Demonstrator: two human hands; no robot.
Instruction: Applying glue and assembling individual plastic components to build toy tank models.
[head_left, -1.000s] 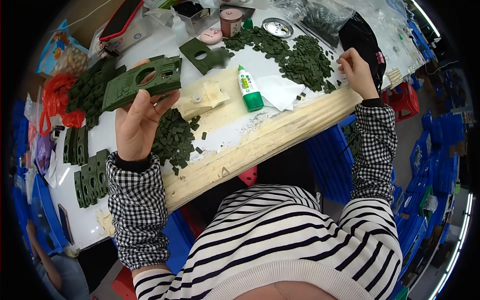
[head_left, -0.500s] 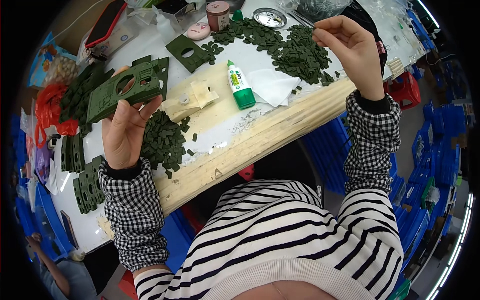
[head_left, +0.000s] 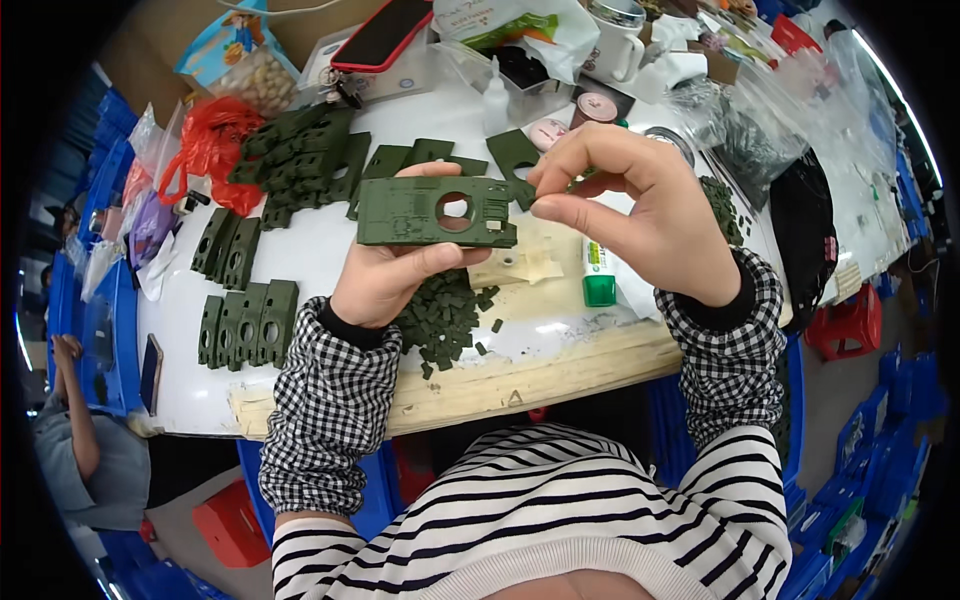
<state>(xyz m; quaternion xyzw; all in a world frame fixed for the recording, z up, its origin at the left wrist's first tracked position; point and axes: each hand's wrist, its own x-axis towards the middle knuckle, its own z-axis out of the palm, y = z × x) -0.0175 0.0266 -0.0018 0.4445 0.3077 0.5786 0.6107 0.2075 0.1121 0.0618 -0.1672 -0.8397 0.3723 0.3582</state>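
My left hand holds up a dark green plastic model tank hull top with a large round hole, thumb along its near edge. My right hand hovers beside the hull's right end, thumb and forefinger pinched; whatever is between the fingertips is too small to make out. Below the hull lies a heap of small dark green pieces. A beige block sits partly hidden behind the hands. Under my right hand stands out the green base of a white glue bottle, beside a white cloth.
More green hull parts are piled at the back left, with a row of parts nearer. A red plastic bag, a red-cased phone, a white mug and a black bag surround the work area.
My view has turned left. My right hand has come in from the far right to the hull's right end, still pinched. The hull is now held more level, nearer the middle.
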